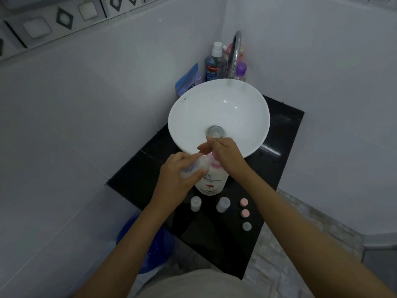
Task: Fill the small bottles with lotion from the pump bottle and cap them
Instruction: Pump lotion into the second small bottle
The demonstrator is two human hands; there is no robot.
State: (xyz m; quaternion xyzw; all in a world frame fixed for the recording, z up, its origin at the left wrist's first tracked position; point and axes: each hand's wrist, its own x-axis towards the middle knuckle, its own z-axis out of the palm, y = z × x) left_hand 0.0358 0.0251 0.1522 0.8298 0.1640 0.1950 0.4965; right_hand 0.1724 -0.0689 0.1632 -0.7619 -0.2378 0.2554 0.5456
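Your left hand [176,183] curls its fingers round a small clear plastic bottle [194,167], tilting it so its mouth points toward the pink pump head of the white lotion bottle [211,183]; held that way, I judge, the spout can empty straight into the opening with no drip on the black stone counter [137,175]. The white pump bottle stands upright on that counter, just in front of the round white basin [219,112], and your right hand [227,157] lies over its pump head from above, fingers loosely curved and pointing left; it seems to be pressing down, though whether it clasps the head or only pushes on it cannot be told, since the hand hides the pump. Nearer you on the counter stand two more small pale bottles, one [196,203] left and one [223,204] right, both upright and within easy reach for their turn. To their right lie three loose round caps in a row, two pink [244,202] [245,213] and one grey-blue [247,226], kept apart from the bottles so nothing is knocked. Behind the basin a curved chrome tap [235,52], a blue mouthwash bottle [213,65] and a purple-capped bottle [241,70] crowd the corner, well away from your work. Only the basin's near edge, close behind your hands, limits room to move
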